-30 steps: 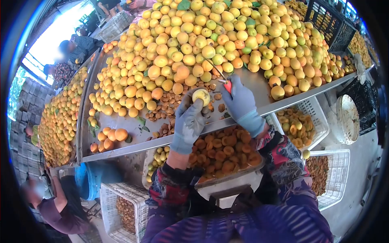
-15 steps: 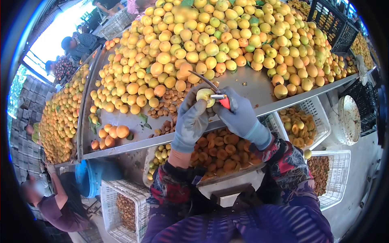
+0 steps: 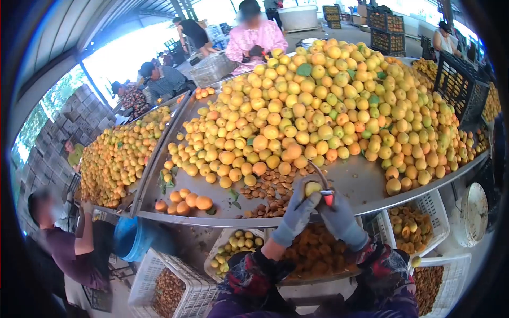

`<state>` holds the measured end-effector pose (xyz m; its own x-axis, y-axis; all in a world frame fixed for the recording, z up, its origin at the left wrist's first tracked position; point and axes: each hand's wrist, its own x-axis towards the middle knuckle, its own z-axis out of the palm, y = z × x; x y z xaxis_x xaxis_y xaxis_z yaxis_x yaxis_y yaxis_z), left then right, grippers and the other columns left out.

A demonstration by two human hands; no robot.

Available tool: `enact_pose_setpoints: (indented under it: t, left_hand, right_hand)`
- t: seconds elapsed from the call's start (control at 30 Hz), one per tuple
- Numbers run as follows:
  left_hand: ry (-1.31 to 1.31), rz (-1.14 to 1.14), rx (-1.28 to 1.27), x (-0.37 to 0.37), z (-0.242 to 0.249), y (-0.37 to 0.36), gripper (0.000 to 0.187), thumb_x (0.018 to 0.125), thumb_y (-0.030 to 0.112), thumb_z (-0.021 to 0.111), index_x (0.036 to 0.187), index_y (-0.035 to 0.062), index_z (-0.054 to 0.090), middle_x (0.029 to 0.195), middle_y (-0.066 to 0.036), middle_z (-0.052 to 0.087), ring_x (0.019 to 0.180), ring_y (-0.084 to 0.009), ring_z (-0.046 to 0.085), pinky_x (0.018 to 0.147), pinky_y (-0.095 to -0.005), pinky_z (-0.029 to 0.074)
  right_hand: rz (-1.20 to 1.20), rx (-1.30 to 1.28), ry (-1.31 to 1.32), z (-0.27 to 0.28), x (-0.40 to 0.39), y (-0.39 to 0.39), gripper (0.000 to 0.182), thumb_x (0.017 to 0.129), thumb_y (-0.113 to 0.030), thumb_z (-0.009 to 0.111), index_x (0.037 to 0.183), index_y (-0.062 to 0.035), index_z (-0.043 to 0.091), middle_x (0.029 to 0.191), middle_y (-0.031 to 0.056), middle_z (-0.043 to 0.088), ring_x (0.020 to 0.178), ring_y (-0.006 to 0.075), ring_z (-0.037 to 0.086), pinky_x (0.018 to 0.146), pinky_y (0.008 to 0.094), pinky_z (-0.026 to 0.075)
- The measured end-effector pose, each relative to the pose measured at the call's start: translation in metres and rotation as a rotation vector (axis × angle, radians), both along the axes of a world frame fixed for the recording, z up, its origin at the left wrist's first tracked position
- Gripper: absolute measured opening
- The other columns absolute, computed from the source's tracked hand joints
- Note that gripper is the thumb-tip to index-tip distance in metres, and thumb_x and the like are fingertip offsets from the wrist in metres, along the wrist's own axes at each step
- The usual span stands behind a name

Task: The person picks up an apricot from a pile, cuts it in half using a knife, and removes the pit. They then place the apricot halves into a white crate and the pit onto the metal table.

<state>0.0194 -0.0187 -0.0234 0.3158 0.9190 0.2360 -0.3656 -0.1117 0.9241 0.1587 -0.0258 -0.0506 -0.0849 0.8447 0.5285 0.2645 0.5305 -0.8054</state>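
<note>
Two hands in grey-blue gloves meet over the near edge of a metal table [image 3: 366, 183]; clock directions are taken from them. The left hand [image 3: 300, 208] has its thumb and fingers closed around one yellow fruit [image 3: 313, 188], whose pale top shows between them. Just beside it, the right hand [image 3: 339, 216] is clamped on the red handle of a curved knife [image 3: 328, 200]; the blade rises toward 11 o'clock, its base near the fruit, though whether it touches cannot be told. At 12 o'clock a broad heap of yellow-orange fruit [image 3: 318, 114] covers the table. Brown pits [image 3: 270, 188] lie loose at 10 o'clock, and a few oranger fruits [image 3: 183, 200] sit together at 9 o'clock. Below the hands, at 6 o'clock, is a shadowed container of halved fruit [image 3: 318, 252]. A white crate [image 3: 199, 289] with pits inside stands at 8 o'clock, another white crate [image 3: 453, 286] with pits at 4 o'clock, and a white bucket [image 3: 473, 214] at 3 o'clock. Between 11 and 12 o'clock, across the heap, is a person in a pink striped top [image 3: 260, 41].
</note>
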Motion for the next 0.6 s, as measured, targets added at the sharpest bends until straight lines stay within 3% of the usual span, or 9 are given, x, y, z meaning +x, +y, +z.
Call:
enact_pose_setpoints:
  t: [0.03, 0.07, 0.2, 0.27, 0.37, 0.43, 0.47, 0.53, 0.6]
  left_hand:
    - [0.117, 0.063, 0.162, 0.0, 0.002, 0.002, 0.034, 0.094, 0.024, 0.054, 0.12, 0.0048, 0.044, 0.106, -0.004, 0.051, 0.098, -0.013, 0.048, 0.088, -0.0261, 0.039]
    - [0.233, 0.121, 0.319, 0.0, 0.003, 0.004, 0.031, 0.094, 0.022, 0.054, 0.118, 0.0056, 0.045, 0.11, -0.004, 0.049, 0.098, -0.0127, 0.046, 0.085, -0.0259, 0.04]
    - [0.304, 0.136, 0.071, -0.003, 0.012, -0.002, 0.033, 0.093, 0.02, 0.055, 0.12, 0.0037, 0.047, 0.108, -0.005, 0.051, 0.099, -0.0143, 0.048, 0.088, -0.0281, 0.04]
    - [-0.074, -0.03, -0.082, -0.002, 0.023, -0.003, 0.039, 0.092, 0.023, 0.057, 0.124, 0.0031, 0.047, 0.108, -0.005, 0.054, 0.098, -0.0134, 0.049, 0.084, -0.0278, 0.041]
    - [-0.319, -0.104, -0.071, -0.001, 0.013, 0.003, 0.044, 0.092, 0.025, 0.057, 0.128, 0.0018, 0.046, 0.108, -0.005, 0.056, 0.097, -0.0122, 0.049, 0.081, -0.0269, 0.041]
    - [-0.384, -0.181, -0.092, -0.006, 0.016, 0.005, 0.047, 0.094, 0.028, 0.055, 0.13, -0.0001, 0.044, 0.111, -0.006, 0.056, 0.095, -0.0126, 0.05, 0.081, -0.0266, 0.04]
    - [-0.382, -0.175, -0.091, -0.009, 0.014, 0.008, 0.047, 0.094, 0.028, 0.055, 0.13, -0.0001, 0.044, 0.111, -0.006, 0.056, 0.095, -0.0126, 0.05, 0.081, -0.0266, 0.04]
    - [-0.391, -0.209, 0.017, -0.01, 0.01, 0.013, 0.046, 0.095, 0.026, 0.053, 0.13, -0.0012, 0.043, 0.113, -0.007, 0.056, 0.101, -0.0148, 0.051, 0.089, -0.0292, 0.039]
    - [-0.379, -0.159, -0.008, -0.008, 0.013, 0.01, 0.049, 0.093, 0.026, 0.055, 0.131, -0.0015, 0.041, 0.115, -0.007, 0.056, 0.103, -0.0161, 0.052, 0.089, -0.0315, 0.041]
  right_hand:
    - [0.016, 0.009, 0.003, -0.001, 0.003, 0.002, 0.019, 0.084, -0.015, 0.059, 0.099, -0.0055, 0.051, 0.067, 0.0155, 0.058, 0.057, 0.0359, 0.059, 0.049, 0.0399, 0.044]
    - [0.252, -0.338, 0.28, -0.001, 0.009, 0.001, 0.015, 0.085, -0.016, 0.058, 0.096, -0.0072, 0.052, 0.062, 0.0096, 0.054, 0.05, 0.0277, 0.054, 0.045, 0.0356, 0.04]
    - [0.958, -1.185, 0.899, 0.039, 0.031, -0.01, 0.016, 0.09, -0.018, 0.054, 0.097, -0.0027, 0.056, 0.051, -0.0008, 0.042, 0.041, 0.0108, 0.044, 0.038, 0.0256, 0.036]
    - [0.906, -1.188, 0.919, 0.051, 0.029, -0.013, 0.023, 0.091, -0.026, 0.054, 0.094, -0.003, 0.056, 0.044, -0.0043, 0.027, 0.034, 0.0069, 0.03, 0.033, 0.024, 0.024]
    - [0.862, -1.049, 0.878, 0.065, 0.034, -0.018, 0.016, 0.088, -0.024, 0.06, 0.088, -0.0096, 0.053, 0.051, -0.0044, 0.038, 0.036, 0.0076, 0.035, 0.036, 0.0236, 0.028]
    - [0.332, -0.829, 0.398, 0.07, 0.027, -0.015, 0.019, 0.086, -0.022, 0.062, 0.091, -0.0063, 0.053, 0.056, 0.0017, 0.049, 0.041, 0.0165, 0.047, 0.04, 0.0284, 0.036]
    - [0.339, -0.83, 0.398, 0.064, 0.019, -0.012, 0.019, 0.086, -0.022, 0.062, 0.091, -0.0063, 0.053, 0.056, 0.0017, 0.049, 0.041, 0.0165, 0.047, 0.04, 0.0284, 0.036]
    - [0.033, -0.128, 0.01, 0.055, 0.005, -0.011, 0.023, 0.085, -0.021, 0.064, 0.094, -0.0032, 0.051, 0.064, 0.0102, 0.057, 0.053, 0.0266, 0.058, 0.048, 0.0334, 0.044]
    - [0.025, -0.226, -0.067, 0.057, 0.008, -0.019, 0.026, 0.085, -0.022, 0.063, 0.095, -0.0037, 0.048, 0.069, 0.0174, 0.058, 0.065, 0.0353, 0.061, 0.055, 0.0396, 0.047]
